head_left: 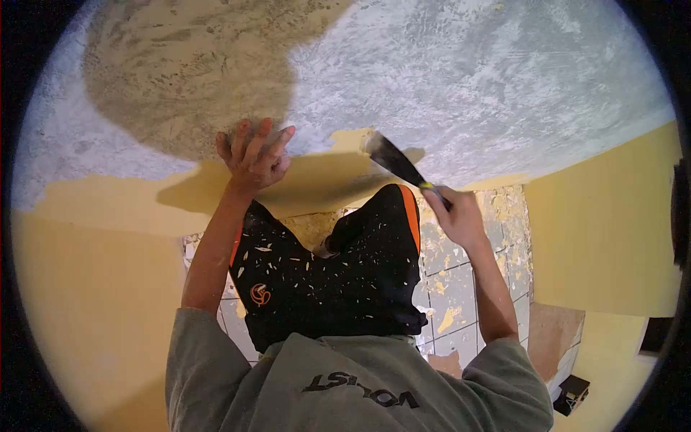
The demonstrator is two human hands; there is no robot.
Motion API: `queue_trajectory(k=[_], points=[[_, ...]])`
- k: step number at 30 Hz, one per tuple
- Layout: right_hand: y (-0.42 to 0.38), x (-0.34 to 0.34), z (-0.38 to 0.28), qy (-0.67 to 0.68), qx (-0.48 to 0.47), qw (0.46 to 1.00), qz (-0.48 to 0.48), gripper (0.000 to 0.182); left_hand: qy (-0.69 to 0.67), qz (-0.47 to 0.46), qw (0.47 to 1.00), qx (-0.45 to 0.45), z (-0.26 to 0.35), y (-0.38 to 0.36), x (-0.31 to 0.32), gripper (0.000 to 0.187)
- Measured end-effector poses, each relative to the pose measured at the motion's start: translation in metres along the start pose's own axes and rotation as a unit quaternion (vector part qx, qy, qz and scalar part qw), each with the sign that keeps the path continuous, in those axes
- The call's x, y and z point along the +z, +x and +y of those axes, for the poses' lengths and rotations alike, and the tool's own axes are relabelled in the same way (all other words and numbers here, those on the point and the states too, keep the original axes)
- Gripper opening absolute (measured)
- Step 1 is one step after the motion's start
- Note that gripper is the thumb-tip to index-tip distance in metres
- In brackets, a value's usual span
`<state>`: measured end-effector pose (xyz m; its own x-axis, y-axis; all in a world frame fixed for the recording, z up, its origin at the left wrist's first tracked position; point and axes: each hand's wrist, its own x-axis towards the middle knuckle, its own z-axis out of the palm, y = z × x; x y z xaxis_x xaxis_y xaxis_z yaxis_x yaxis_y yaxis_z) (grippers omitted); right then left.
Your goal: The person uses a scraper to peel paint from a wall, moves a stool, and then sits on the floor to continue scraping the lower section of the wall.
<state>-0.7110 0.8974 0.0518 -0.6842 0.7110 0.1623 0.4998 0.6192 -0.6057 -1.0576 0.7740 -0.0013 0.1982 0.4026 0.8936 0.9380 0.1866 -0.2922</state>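
My right hand (459,217) is wrapped round the handle of a putty knife (398,160), its dark blade angled up and left. The blade's whitish tip is at the ragged lower border of the yellow paint (317,173), beside the bare grey wall (461,93). Fingers spread, my left hand (255,155) is up against the wall, near the boundary between the scraped area and the paint. A rounded shadow covers the grey surface above it. Pale paint flakes (266,248) are scattered over my black shorts (324,288).
Light floor tiles (450,288) under me are strewn with yellow paint chips (450,318). A yellow side wall (604,223) stands on the right, another (108,302) on the left. Brown sheet material (554,335) and a small black box (572,395) lie on the floor at lower right.
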Motion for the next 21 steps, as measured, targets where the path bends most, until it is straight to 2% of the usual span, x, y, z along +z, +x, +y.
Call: queue_trajectory(k=[2, 3, 6, 9, 10, 11, 13, 16, 17, 19, 21], points=[[-0.006, -0.013, 0.004, 0.011, 0.057, 0.998, -0.011, 0.027, 0.005, 0.009, 1.0, 0.002, -0.002, 0.001, 0.002, 0.038], [0.003, -0.009, 0.001, 0.009, 0.055, 0.998, -0.013, 0.027, 0.003, 0.01, 1.0, 0.003, 0.0, -0.001, 0.001, 0.038], [0.036, 0.031, -0.012, 0.004, -0.061, 0.998, -0.013, 0.027, 0.003, 0.009, 1.0, -0.006, 0.003, 0.0, 0.001, 0.036], [0.031, 0.037, -0.03, 0.014, -0.073, 0.997, -0.007, 0.027, 0.003, -0.007, 1.0, 0.01, -0.002, -0.002, -0.002, 0.037], [0.024, 0.025, -0.028, 0.0, -0.031, 0.999, -0.025, 0.026, 0.006, -0.006, 1.0, 0.009, -0.004, -0.002, -0.003, 0.037], [0.013, 0.014, -0.019, -0.005, -0.036, 0.999, -0.027, 0.026, 0.005, -0.004, 1.0, 0.014, -0.004, -0.003, -0.003, 0.037], [-0.003, -0.005, -0.004, 0.015, 0.041, 0.998, -0.038, 0.024, 0.005, -0.002, 1.0, 0.01, -0.003, -0.004, 0.0, 0.037], [0.003, -0.006, -0.007, -0.016, 0.072, 0.996, -0.044, 0.023, -0.005, 0.009, 1.0, 0.013, -0.001, -0.003, -0.001, 0.037], [0.016, 0.012, -0.003, -0.039, 0.017, 0.999, -0.022, 0.023, -0.003, 0.012, 1.0, 0.01, -0.001, -0.004, 0.0, 0.038], [0.029, 0.036, -0.013, 0.035, -0.033, 0.999, -0.007, 0.023, -0.002, 0.019, 1.0, 0.014, -0.001, -0.002, 0.002, 0.038], [0.019, 0.034, -0.022, 0.002, -0.037, 0.999, -0.016, 0.023, -0.008, 0.011, 1.0, 0.016, -0.003, -0.003, 0.0, 0.039]])
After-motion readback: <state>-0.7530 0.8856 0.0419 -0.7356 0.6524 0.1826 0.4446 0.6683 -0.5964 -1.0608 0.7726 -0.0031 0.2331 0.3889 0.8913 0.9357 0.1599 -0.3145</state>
